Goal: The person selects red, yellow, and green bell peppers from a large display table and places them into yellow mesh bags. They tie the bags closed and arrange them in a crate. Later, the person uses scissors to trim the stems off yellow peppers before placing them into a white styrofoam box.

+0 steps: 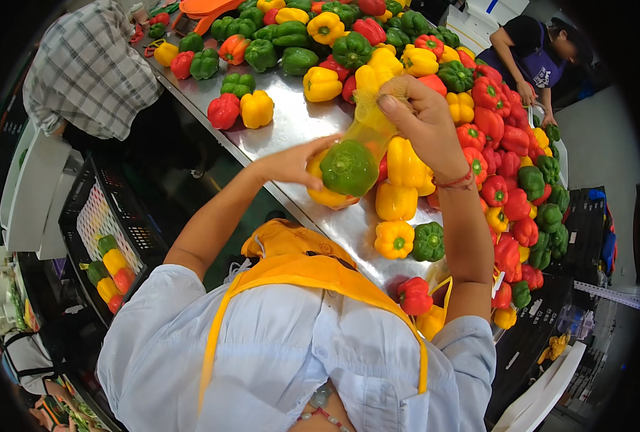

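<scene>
My right hand point(414, 116) grips the gathered top of a yellow mesh bag point(373, 116) between thumb and fingers. A green bell pepper point(350, 168) lies in the bag, with yellow peppers beside and below it. My left hand point(301, 162), fingers spread, rests against the bag's left side. Just right of the bag, several yellow bell peppers point(396, 201) lie on the metal table point(293, 121). Nearer to me are a green bell pepper point(428, 241) and a red bell pepper point(415, 296). The underside of the bag is partly hidden.
A large heap of red, yellow and green peppers point(495, 129) covers the table's far and right parts. A black crate point(131, 216) with bagged peppers stands at left. One person in a plaid shirt point(90, 70) is at left, another in a purple apron point(530, 59) at upper right.
</scene>
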Tool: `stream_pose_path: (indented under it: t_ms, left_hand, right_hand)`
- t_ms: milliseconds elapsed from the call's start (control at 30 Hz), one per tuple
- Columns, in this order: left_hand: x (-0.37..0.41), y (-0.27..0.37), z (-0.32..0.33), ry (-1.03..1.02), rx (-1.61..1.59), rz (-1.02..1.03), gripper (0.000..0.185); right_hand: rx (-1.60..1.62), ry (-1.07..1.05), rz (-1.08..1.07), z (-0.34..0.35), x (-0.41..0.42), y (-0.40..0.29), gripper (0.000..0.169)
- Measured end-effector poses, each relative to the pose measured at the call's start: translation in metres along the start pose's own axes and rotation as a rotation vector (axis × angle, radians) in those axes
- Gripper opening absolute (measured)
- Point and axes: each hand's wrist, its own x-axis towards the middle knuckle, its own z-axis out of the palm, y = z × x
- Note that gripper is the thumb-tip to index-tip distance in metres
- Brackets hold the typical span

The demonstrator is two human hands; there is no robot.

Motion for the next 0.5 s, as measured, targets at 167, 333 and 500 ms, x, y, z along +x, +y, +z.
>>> stream_pose_path:
  t_ms: [167, 333, 500]
  left_hand:
    - [0.001, -0.018, 0.013, 0.124, 0.171, -0.062, 0.103]
    - [0.02, -0.02, 0.022, 0.22, 0.23, 0.09, 0.103]
    - [0.042, 0.013, 0.03, 0.18, 0.297, 0.067, 0.1]
  right_hand:
    - [0.119, 0.128, 0.029, -0.011, -0.006, 0.019, 0.02]
    - [0.487, 0.356, 0.066, -0.004, -0.003, 0.028, 0.02]
    - [0.239, 0.204, 0.011, -0.006, 0.002, 0.031, 0.02]
